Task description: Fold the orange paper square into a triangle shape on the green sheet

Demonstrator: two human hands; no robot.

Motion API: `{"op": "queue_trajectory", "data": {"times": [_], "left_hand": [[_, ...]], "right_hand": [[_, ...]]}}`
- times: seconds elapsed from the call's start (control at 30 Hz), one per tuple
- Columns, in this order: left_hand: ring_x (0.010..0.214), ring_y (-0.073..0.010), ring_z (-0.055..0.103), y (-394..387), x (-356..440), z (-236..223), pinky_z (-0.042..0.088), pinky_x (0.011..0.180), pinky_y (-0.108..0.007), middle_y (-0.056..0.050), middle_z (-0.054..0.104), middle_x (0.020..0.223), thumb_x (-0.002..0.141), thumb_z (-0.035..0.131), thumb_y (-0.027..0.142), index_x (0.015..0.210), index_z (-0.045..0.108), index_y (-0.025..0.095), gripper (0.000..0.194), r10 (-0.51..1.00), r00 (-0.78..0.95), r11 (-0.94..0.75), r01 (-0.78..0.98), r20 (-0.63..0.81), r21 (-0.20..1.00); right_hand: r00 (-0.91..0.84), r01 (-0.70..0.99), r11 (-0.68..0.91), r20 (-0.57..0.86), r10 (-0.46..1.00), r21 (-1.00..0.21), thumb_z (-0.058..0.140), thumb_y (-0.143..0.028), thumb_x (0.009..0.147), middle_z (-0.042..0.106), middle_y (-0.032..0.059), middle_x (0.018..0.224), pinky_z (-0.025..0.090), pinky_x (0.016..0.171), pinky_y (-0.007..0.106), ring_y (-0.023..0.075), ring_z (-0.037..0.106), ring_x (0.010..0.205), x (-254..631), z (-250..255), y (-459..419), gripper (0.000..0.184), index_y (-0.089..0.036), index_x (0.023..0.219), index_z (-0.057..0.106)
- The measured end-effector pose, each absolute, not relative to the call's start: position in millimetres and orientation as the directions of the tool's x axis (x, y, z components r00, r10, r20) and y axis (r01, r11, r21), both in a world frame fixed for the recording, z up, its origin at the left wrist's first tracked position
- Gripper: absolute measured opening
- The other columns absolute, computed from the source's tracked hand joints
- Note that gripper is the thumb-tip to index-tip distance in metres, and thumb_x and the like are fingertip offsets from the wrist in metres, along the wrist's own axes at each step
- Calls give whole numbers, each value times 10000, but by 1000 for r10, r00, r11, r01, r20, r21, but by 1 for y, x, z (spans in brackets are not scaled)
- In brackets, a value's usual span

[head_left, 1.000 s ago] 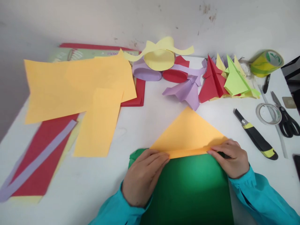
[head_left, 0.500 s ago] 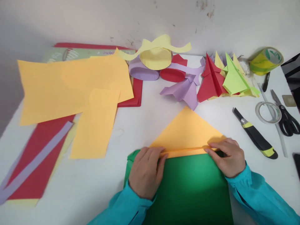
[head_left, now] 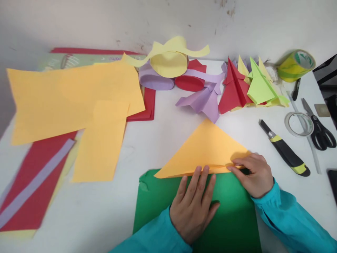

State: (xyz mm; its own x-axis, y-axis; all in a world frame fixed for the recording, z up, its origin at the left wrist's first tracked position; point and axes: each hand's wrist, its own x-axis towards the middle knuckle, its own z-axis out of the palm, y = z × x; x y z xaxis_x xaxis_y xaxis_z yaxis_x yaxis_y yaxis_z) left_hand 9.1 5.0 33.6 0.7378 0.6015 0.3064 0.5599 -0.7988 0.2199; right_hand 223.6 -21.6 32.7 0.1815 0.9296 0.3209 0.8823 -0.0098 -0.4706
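An orange sheet of paper (head_left: pixel 207 146), its point facing away from me, has a narrow folded strip along its near edge. That edge overlaps the far end of a green board (head_left: pixel 231 211). My left hand (head_left: pixel 196 203) lies flat on the board, fingers outstretched, with the fingertips touching the folded edge. At the right corner of the orange paper, my right hand (head_left: pixel 251 174) pinches the fold between thumb and fingers. The paper's left corner lies uncovered over the board's edge.
Large orange sheets (head_left: pixel 76 98) and red paper (head_left: pixel 37 182) lie left. Behind are a yellow paper crown (head_left: pixel 168 65), a purple folded plane (head_left: pixel 202 102) and a red one (head_left: pixel 234 86). To the right are a utility knife (head_left: pixel 285 147), tape roll (head_left: pixel 288 124) and scissors (head_left: pixel 319 130).
My left hand has let go of the left corner, opened out and slid right along the fold. My right hand keeps its pinch. The view has shifted slightly.
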Motion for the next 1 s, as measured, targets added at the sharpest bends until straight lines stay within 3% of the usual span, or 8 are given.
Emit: {"op": "queue_trajectory", "data": {"times": [0.2,0.33,0.43,0.6,0.8,1.0], "left_hand": [[1317,-364,373,8,6,28,325,1053,-481,-241,478,1351,884,471,477,1261,515,56,567,560,793,-828,534,239,169],[1316,-373,362,9,5,28,381,1004,-493,-225,464,1368,895,444,456,1274,505,66,547,550,800,-835,524,241,165],[1349,-379,298,8,6,29,359,1024,-500,-175,486,1365,894,446,446,1267,526,92,520,548,798,-836,523,249,165],[1386,-338,236,3,7,29,130,1156,-484,-135,520,1350,896,458,472,1242,554,74,537,607,749,-794,575,263,196],[1372,-342,274,2,6,27,218,1128,-466,-167,477,1382,880,486,452,1277,518,60,559,577,784,-817,555,229,157],[1373,-355,264,4,6,27,201,1130,-484,-169,469,1388,884,469,469,1263,531,58,562,572,789,-820,553,223,148]], "right_hand": [[141,902,11,320,937,-431,611,-418,850,718,-6,732,415,704,329,159,628,661,223,36,-20,222,-226,764,682],[133,906,10,306,943,-424,574,-438,872,718,0,748,405,722,327,159,633,678,223,38,-19,260,-224,763,673],[136,906,0,291,947,-424,573,-439,870,710,-2,731,396,720,326,159,627,678,223,38,-19,257,-221,780,674],[132,906,-1,281,950,-423,587,-422,864,695,-9,700,380,711,327,159,613,666,222,38,-18,234,-212,798,665],[135,905,-8,270,953,-425,585,-406,866,695,-3,708,379,714,324,155,611,667,222,39,-18,223,-210,796,666],[136,907,-11,268,954,-420,571,-405,872,686,-6,693,370,699,321,155,608,662,221,40,-17,229,-209,794,661]]}}
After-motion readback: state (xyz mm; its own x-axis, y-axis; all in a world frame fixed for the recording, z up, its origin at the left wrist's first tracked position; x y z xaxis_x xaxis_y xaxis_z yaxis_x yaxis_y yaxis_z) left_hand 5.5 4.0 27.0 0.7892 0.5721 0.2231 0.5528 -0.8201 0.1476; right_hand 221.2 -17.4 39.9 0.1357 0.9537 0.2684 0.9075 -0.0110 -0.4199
